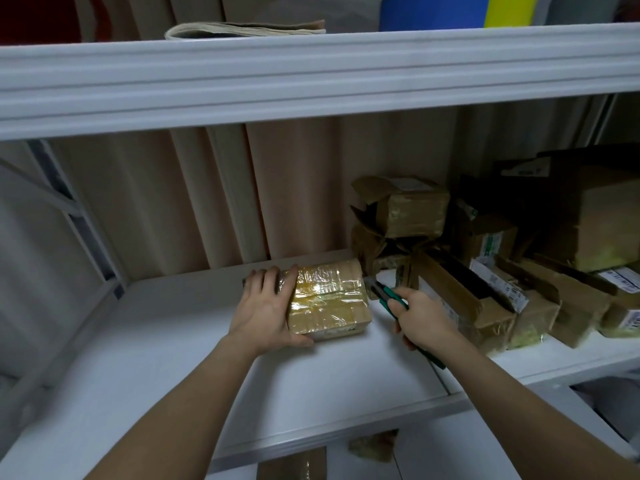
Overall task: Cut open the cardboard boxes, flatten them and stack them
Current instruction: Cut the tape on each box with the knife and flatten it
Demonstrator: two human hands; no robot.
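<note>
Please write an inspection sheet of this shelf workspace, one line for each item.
Surface: white shelf, bare at the left.
Job's things: taped box lying flat; green knife, tip at the box's right edge.
Clutter: pile of boxes at the right, several opened.
Hands: left hand holds the taped box; right hand grips the knife.
Cables: nothing seen.
Surroundings: upper shelf with folded paper; beige curtain behind.
</note>
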